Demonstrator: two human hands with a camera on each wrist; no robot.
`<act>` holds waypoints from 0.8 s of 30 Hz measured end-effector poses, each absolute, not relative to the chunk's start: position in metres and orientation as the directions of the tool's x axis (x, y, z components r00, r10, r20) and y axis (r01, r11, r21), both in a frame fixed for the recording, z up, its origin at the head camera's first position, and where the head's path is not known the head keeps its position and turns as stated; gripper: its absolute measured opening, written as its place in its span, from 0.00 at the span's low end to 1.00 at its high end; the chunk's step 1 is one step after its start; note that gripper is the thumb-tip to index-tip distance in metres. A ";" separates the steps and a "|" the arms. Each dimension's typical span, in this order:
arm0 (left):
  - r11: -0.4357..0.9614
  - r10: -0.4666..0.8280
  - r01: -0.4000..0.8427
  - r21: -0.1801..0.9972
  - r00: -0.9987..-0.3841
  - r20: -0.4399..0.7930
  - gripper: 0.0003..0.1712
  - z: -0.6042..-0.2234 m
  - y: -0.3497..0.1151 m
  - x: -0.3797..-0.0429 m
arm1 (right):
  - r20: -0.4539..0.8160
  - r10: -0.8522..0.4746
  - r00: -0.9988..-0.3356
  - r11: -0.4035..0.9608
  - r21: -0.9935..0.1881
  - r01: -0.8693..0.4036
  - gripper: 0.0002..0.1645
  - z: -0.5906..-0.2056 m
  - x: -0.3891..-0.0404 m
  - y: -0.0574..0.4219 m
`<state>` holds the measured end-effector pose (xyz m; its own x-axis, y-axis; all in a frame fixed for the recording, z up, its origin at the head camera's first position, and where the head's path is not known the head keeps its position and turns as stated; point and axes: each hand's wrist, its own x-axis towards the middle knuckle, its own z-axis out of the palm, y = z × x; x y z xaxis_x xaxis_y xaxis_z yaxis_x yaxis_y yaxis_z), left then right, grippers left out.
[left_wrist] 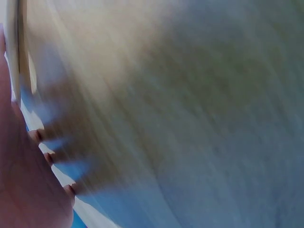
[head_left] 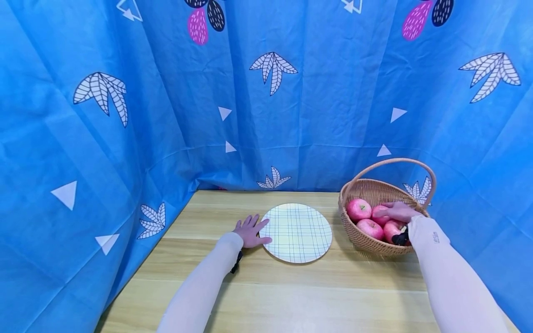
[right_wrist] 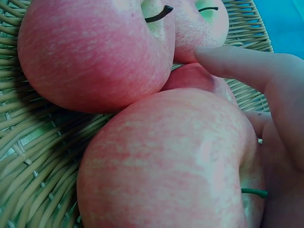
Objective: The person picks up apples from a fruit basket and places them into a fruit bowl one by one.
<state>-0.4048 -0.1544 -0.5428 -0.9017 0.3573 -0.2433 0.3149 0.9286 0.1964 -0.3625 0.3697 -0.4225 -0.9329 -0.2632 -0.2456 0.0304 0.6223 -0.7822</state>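
A round plate with a pale checked pattern lies on the wooden table. My left hand is spread flat at its left side, thumb and forefinger reaching over the rim. In the left wrist view that hand fills the left edge above a blurred tabletop. My right hand is inside a wicker basket, holding the red-pink apple at the back. Other apples surround it: one at back left, one at front left. A large apple sits beneath the palm in the right wrist view.
The basket's arched handle rises above the right hand. Blue patterned curtain hangs behind the table and along both sides. Bare wooden tabletop stretches in front of the plate.
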 end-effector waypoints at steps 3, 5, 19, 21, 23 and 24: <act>0.929 0.356 0.312 0.199 -0.902 -0.246 0.56 -0.543 -0.154 -0.405 | -0.285 -0.233 -0.930 0.615 -0.784 0.086 0.32 -0.428 -0.365 0.371; 0.929 0.356 0.311 0.202 -0.901 -0.248 0.56 -0.543 -0.153 -0.406 | -0.316 -0.217 -0.923 0.607 -0.784 0.126 0.34 -0.430 -0.367 0.372; 0.921 0.370 0.321 0.223 -0.898 -0.238 0.56 -0.528 -0.152 -0.393 | -0.357 -0.185 -0.916 0.712 -0.691 0.126 0.43 -0.438 -0.377 0.376; 0.923 0.367 0.320 0.213 -0.898 -0.243 0.57 -0.534 -0.153 -0.398 | -0.338 -0.201 -0.919 0.717 -0.690 0.097 0.41 -0.440 -0.381 0.378; 0.926 0.360 0.312 0.211 -0.899 -0.251 0.57 -0.538 -0.154 -0.401 | -0.323 -0.212 -0.922 0.714 -0.696 0.080 0.38 -0.443 -0.383 0.380; 0.928 0.357 0.310 0.208 -0.898 -0.255 0.57 -0.540 -0.154 -0.403 | -0.320 -0.213 -0.923 0.712 -0.698 0.078 0.37 -0.444 -0.385 0.381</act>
<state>-0.4029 -0.1541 -0.5397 -0.8985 0.3572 -0.2553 0.3097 0.9278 0.2082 -0.3849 0.3808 -0.4441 -0.9232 -0.2129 -0.3198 0.0776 0.7120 -0.6979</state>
